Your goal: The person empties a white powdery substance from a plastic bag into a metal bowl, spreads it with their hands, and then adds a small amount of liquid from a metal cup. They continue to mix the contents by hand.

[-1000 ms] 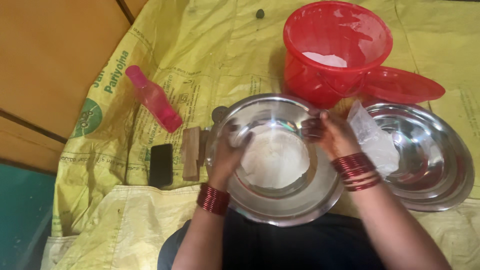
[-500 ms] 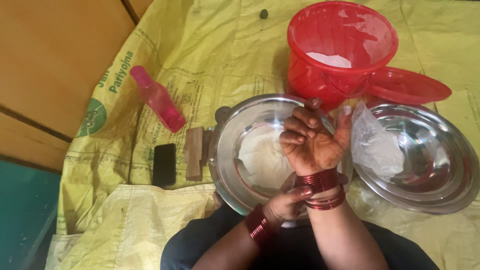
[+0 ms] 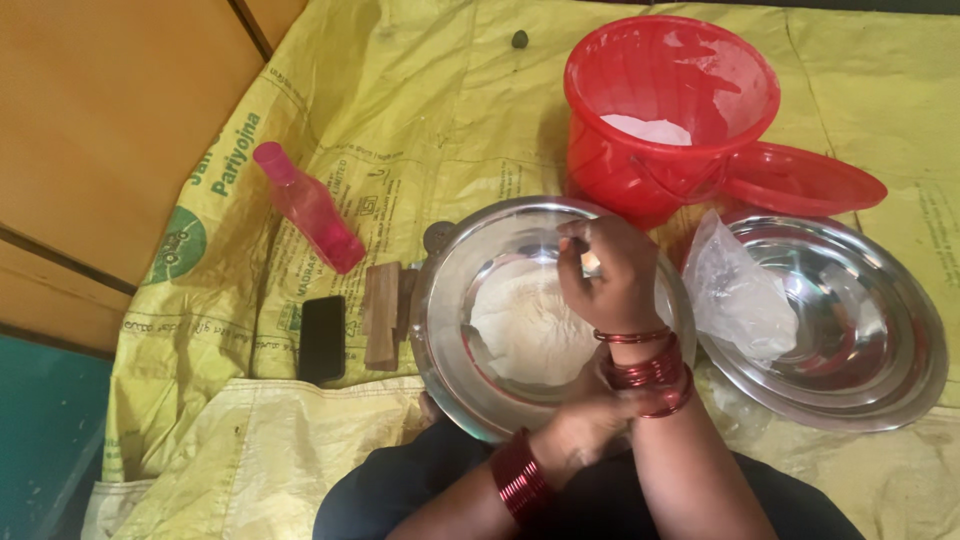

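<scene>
A wide steel bowl [image 3: 440, 300] sits right in front of me on a yellow woven sheet [image 3: 400, 120]. A mound of white flour [image 3: 520, 330] lies in it. My right hand [image 3: 612, 275] hovers over the flour at the bowl's far side, fingers curled in and bunched together. My left hand [image 3: 585, 425] is at the bowl's near rim, gripping it, and my right wrist partly covers it. Both wrists wear red bangles.
A red bucket [image 3: 640, 160] with white flour inside stands behind the bowl, its red lid [image 3: 800, 180] beside it. Stacked steel bowls [image 3: 880, 340] with a clear plastic bag [image 3: 740, 295] lie at right. A pink bottle [image 3: 310, 210], black phone [image 3: 322, 338] and wooden block [image 3: 381, 312] lie at left.
Both hands were at the bowl's sides a second ago. My right hand has moved over the flour, and my left hand has dropped to the near rim under my right wrist.
</scene>
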